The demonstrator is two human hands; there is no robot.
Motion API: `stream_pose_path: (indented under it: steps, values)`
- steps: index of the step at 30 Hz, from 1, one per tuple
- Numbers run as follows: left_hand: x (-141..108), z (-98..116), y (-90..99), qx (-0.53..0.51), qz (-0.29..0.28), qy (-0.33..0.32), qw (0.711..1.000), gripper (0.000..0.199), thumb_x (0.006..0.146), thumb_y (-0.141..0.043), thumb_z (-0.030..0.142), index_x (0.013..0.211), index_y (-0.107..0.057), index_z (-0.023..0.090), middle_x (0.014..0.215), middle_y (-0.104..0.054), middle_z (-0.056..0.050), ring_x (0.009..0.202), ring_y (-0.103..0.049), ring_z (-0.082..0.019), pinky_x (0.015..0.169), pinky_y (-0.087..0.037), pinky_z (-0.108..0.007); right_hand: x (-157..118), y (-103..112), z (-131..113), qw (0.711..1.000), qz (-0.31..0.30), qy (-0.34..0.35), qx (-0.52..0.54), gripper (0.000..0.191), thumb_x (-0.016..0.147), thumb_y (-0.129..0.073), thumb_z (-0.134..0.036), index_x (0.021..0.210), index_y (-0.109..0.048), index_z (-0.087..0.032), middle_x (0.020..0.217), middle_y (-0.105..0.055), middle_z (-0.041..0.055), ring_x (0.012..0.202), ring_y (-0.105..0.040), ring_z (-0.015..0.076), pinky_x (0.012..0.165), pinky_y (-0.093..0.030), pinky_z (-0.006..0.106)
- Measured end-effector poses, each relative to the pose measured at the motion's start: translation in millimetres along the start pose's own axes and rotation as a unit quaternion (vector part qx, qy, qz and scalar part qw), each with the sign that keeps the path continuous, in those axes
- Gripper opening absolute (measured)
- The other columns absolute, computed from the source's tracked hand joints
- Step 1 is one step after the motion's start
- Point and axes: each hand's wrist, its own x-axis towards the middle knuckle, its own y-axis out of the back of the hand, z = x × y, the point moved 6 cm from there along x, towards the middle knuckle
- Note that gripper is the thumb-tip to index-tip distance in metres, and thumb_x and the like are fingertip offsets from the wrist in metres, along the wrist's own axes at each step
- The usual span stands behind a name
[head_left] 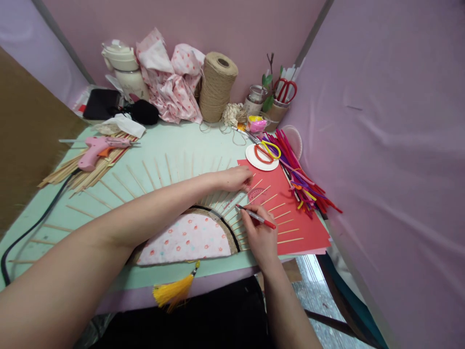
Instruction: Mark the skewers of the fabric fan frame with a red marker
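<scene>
A half-round piece of white cloth with small red flowers (189,237) lies near the table's front edge, with a twine and black border. Thin wooden sticks fan out from its curved side. My right hand (259,232), right of the cloth, is closed on a red pen (260,218), its tip pointing left among the sticks. My left arm reaches across the fan, and my left hand (236,179) rests with bent fingers at the edge of the red paper (308,228); whether it holds anything is hidden. A clear ruler-like strip (232,201) lies between the hands. A yellow tassel (174,291) hangs at the front.
At left are a pink glue gun (96,151) with a black cord and a bundle of sticks (61,169). Behind stand a bottle (127,72), crumpled cloth (174,87) and a twine spool (218,87). Scissors (267,151) and colourful pipe cleaners (301,174) lie at right.
</scene>
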Motion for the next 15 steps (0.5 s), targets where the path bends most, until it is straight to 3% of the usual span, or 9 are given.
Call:
stream_pose_path:
  steps: [15]
  values:
    - [-0.6, 1.8, 1.3, 0.005, -0.001, 0.006, 1.0, 0.02, 0.081, -0.065, 0.029, 0.093, -0.063, 0.013, 0.1, -0.061, -0.009, 0.088, -0.054, -0.017, 0.079, -0.042, -0.026, -0.7, 0.8, 2.7, 1.0, 0.006, -0.009, -0.003, 0.016, 0.091, -0.059, -0.035, 0.086, -0.066, -0.021, 0.078, -0.069, 0.001, 0.075, -0.06, 0.0186, 0.073, -0.041, 0.032]
